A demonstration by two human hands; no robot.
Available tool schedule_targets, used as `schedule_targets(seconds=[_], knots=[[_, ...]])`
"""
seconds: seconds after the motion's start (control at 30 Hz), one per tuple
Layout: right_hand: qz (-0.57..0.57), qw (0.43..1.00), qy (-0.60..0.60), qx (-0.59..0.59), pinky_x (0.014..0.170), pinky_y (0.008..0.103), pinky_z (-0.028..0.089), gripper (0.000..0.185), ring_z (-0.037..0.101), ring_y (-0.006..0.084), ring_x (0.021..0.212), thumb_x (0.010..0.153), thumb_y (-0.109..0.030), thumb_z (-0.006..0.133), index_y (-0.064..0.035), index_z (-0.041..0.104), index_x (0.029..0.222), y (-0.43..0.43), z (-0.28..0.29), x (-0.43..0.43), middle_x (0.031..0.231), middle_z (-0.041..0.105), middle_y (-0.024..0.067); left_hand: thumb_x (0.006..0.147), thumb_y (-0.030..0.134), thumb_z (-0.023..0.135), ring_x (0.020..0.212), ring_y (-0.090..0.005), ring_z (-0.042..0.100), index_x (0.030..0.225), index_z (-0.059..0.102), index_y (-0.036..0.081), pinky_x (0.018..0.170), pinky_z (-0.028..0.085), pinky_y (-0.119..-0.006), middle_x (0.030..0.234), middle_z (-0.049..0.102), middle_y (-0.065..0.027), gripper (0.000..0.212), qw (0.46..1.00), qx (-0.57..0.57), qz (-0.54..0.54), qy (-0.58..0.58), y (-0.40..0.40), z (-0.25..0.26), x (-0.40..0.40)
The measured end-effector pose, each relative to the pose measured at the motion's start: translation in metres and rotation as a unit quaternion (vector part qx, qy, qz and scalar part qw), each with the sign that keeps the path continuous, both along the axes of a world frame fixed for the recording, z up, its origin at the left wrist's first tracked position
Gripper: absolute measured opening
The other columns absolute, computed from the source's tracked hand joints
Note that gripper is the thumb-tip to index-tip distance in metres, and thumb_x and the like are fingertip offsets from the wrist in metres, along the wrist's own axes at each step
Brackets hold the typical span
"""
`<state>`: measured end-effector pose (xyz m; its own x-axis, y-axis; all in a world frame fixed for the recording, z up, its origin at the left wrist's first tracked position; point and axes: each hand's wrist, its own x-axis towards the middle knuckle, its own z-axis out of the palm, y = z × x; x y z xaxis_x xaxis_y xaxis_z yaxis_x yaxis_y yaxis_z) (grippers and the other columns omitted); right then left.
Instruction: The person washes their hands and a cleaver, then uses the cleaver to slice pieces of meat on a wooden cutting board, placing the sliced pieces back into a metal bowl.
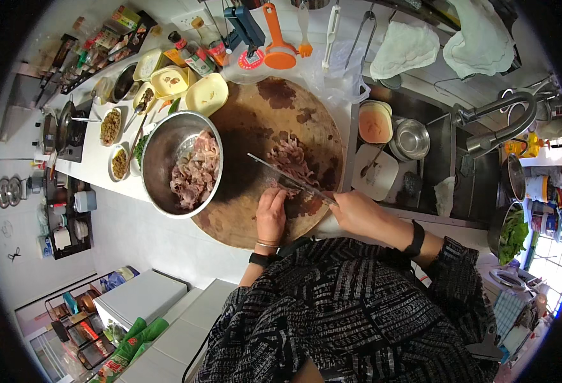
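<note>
A kitchen knife (288, 178) lies aslant over a round wooden chopping board (242, 129), its handle in my right hand (357, 210). My left hand (270, 215) rests on the board on the near side of the blade, fingertips curled on a small piece of raw meat (286, 190). Beyond the blade is a heap of sliced raw meat (290, 157). On the board's left part stands a steel bowl (159, 153), with more cut meat (197, 172) inside. The blade's lower edge is hidden from this angle.
Yellow containers (207, 93) and small dishes (112, 127) line the counter at left, near sauce bottles (199, 60). Right of the board is a sink (434, 177) with a faucet (496, 115) and stacked bowls (411, 139). Utensils such as an orange strainer (279, 52) hang behind.
</note>
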<state>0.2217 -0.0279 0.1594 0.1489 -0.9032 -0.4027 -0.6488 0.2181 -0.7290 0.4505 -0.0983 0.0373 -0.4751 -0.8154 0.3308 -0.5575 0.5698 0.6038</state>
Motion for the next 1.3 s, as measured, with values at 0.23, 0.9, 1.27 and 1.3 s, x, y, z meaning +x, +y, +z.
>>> schedule_targets(seconds=[0.23,0.9,1.27,1.3], knots=[[0.068,0.995,0.068,0.004,0.053,0.0493,0.049,0.024,0.062,0.0423,0.058,0.094,-0.016,0.057,0.007,0.057,0.087,0.022,-0.002,0.011,0.063,0.06,0.0254,0.081,-0.008,0.057,0.108,-0.0367,0.061,0.108,0.066,-0.001,0.093,0.051,-0.042,0.113,0.064,-0.0181,0.029,0.999,-0.012,-0.001,-0.036,0.001,-0.002,0.001],[0.007,0.999,0.015,0.03,0.062,0.0512,0.05,0.019,0.064,0.0445,0.071,0.091,-0.011,0.058,0.0076,0.06,0.086,-0.028,-0.038,0.021,0.072,0.062,0.0269,0.083,-0.006,0.061,0.106,-0.0365,0.062,0.105,0.066,0.0,0.091,0.052,-0.043,0.109,0.066,-0.0161,0.024,0.999,-0.01,-0.039,-0.001,-0.002,0.005,-0.002],[0.003,0.999,0.025,0.032,0.058,0.0516,0.046,0.025,0.061,0.0437,0.062,0.097,-0.016,0.055,0.0069,0.059,0.089,0.017,-0.002,0.021,0.065,0.059,0.0256,0.083,-0.005,0.06,0.1,-0.0335,0.061,0.106,0.067,0.001,0.088,0.051,-0.041,0.105,0.066,-0.0143,0.025,1.0,0.0,0.011,-0.001,0.008,0.002,0.003],[0.011,0.999,0.034,0.03,0.058,0.0515,0.047,0.024,0.062,0.0439,0.063,0.096,-0.016,0.056,0.0069,0.06,0.089,0.018,-0.003,0.02,0.065,0.059,0.0255,0.083,-0.006,0.06,0.101,-0.0338,0.061,0.107,0.066,0.001,0.089,0.051,-0.041,0.106,0.066,-0.0147,0.026,1.0,-0.006,0.007,-0.013,0.007,0.0,0.003]])
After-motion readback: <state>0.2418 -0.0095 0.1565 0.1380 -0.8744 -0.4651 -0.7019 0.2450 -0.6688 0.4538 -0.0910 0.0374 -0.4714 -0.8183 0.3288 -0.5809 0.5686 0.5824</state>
